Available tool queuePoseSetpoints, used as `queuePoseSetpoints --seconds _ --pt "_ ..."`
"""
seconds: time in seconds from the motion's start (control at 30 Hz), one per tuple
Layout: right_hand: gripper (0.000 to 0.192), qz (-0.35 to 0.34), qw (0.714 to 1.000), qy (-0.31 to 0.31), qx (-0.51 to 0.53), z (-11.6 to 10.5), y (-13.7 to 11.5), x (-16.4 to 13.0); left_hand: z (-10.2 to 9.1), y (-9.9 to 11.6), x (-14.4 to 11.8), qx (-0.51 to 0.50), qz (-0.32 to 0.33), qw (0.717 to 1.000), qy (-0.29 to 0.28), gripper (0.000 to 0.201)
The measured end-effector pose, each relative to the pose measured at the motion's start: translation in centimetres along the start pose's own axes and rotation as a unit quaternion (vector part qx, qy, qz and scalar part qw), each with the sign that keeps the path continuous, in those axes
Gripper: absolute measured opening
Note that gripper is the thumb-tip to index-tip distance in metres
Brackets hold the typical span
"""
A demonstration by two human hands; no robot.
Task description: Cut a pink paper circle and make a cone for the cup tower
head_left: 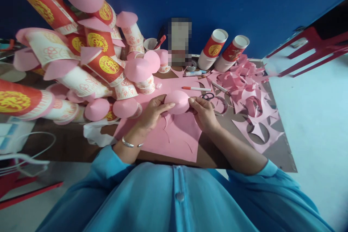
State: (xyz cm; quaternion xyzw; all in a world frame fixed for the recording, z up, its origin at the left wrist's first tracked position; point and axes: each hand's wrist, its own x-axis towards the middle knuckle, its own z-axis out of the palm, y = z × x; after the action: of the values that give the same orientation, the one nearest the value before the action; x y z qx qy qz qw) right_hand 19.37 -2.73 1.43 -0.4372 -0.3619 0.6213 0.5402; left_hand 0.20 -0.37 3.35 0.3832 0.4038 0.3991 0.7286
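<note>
A: Pink paper cone, where does it sit?

B: Over the pink sheet on the tabletop, held between both hands. Left of the cone, paper cups capped with pink cones are piled up.

A: And the hands?

B: The left hand curls against the cone's left side, fingers pressed to it. The right hand pinches the cone's right edge.

A: Past the cone?

B: Just beyond it lies an orange-tipped marker; right of the cone are scissors, then pink offcuts, and two cup stacks behind.
</note>
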Motion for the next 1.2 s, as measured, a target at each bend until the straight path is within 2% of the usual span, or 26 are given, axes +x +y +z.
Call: queuePoseSetpoints --seconds 0.17,0.5,0.6,0.7,0.77,0.8,0.87,0.93,1.0,1.07,1.2 --pt "0.039 -0.014 1.000 -0.003 -0.015 0.0 -0.1 0.0 -0.1 -0.1 0.3 -0.025 0.006 0.999 -0.021 0.032" --pt "0.042 -0.043 0.994 -0.004 -0.097 -0.2 0.4 -0.2 -0.1 -0.2 0.2 -0.038 0.010 0.999 -0.018 0.035" --pt "0.040 -0.046 0.992 -0.007 -0.116 -0.3 -0.2 -0.1 0.0 0.0 0.2 -0.045 0.022 0.999 -0.018 0.035" --pt "0.030 -0.089 0.976 0.008 -0.198 -1.0 -1.4 0.3 0.1 0.2 0.2 -0.046 0.039 0.998 0.004 0.032" --pt "0.020 -0.140 0.939 0.006 -0.315 -1.9 -2.6 0.7 0.1 0.2 0.2 -0.044 0.043 0.998 0.020 0.031" --pt "0.016 -0.162 0.904 -0.005 -0.397 -2.4 -3.2 0.9 0.1 0.2 0.2 -0.042 0.045 0.998 0.027 0.031" --pt "0.016 -0.186 0.803 -0.012 -0.567 -3.5 -4.4 1.1 0.1 0.2 0.1 -0.036 0.050 0.997 0.040 0.030" --pt "0.021 -0.173 0.691 -0.009 -0.702 -4.5 -5.2 1.1 0.1 0.2 0.0 -0.028 0.054 0.997 0.051 0.029" --pt "0.021 -0.147 0.608 -0.019 -0.780 -5.3 -5.6 0.9 0.1 0.2 0.0 -0.024 0.057 0.996 0.060 0.027" --pt "0.021 -0.131 0.561 -0.041 -0.816 -5.7 -5.7 0.6 0.1 0.2 0.0 -0.025 0.065 0.995 0.067 0.027" --pt "0.031 -0.131 0.525 -0.075 -0.838 -5.9 -5.6 0.4 0.0 0.1 0.1 -0.038 0.075 0.994 0.075 0.037"
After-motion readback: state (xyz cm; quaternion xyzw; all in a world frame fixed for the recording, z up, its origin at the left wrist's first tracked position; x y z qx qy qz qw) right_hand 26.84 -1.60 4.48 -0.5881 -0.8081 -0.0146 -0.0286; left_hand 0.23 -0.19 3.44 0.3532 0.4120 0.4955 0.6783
